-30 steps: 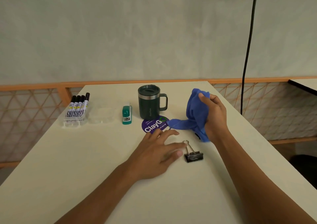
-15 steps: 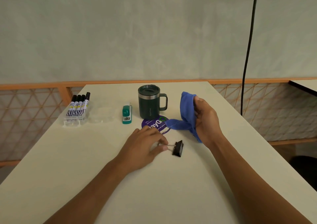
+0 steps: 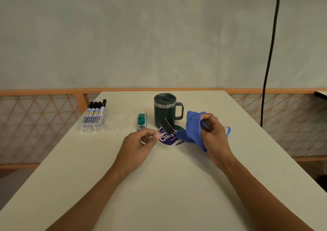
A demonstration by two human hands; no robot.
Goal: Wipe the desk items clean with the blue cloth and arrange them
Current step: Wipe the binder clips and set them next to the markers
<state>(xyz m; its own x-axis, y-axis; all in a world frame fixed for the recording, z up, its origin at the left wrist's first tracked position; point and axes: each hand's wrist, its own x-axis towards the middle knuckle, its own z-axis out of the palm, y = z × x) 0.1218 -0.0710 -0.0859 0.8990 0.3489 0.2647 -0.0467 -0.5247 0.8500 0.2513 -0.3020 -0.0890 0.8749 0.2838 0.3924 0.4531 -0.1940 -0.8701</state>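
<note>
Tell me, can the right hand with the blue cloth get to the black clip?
Probably yes. The left hand holds the clip up right beside the blue cloth in the right hand, nothing between them.

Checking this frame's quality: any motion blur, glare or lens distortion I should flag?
Head view: the binder clip pinched by the left hand is smeared by motion blur, while the mug and markers are sharp. The lighting is soft and even, with only faint shadows and no glare. The black cable bows, suggesting wide-angle distortion.
</note>
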